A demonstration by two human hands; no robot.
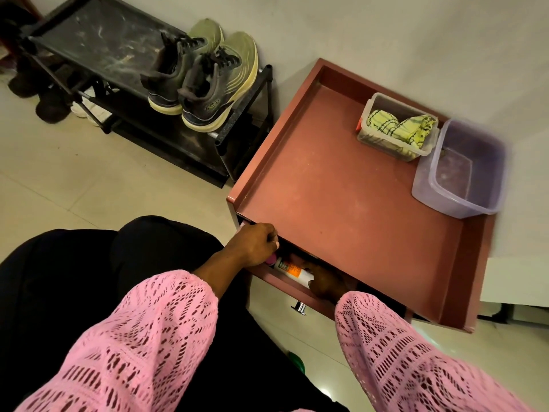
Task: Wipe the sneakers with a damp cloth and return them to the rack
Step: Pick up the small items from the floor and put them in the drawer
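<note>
A pair of olive-green sneakers (205, 75) with dark laces stands on the top shelf of the black shoe rack (98, 46), toes towards the wall. A yellow cloth (399, 129) lies in a clear plastic box (366, 135) on the reddish cabinet top (341, 203). My left hand (255, 243) is curled into a fist at the cabinet's front edge, just above the open drawer (285, 285). My right hand (325, 283) reaches into the shadowed drawer and touches a white and orange tube (292, 270). Its grip is hidden.
A pale purple tub (463, 171) stands at the cabinet's right, beside the cloth box. The drawer has a chrome knob (299, 307). Dark shoes (44, 93) and a white one sit on the tiled floor under the rack. My black-clad lap fills the lower left.
</note>
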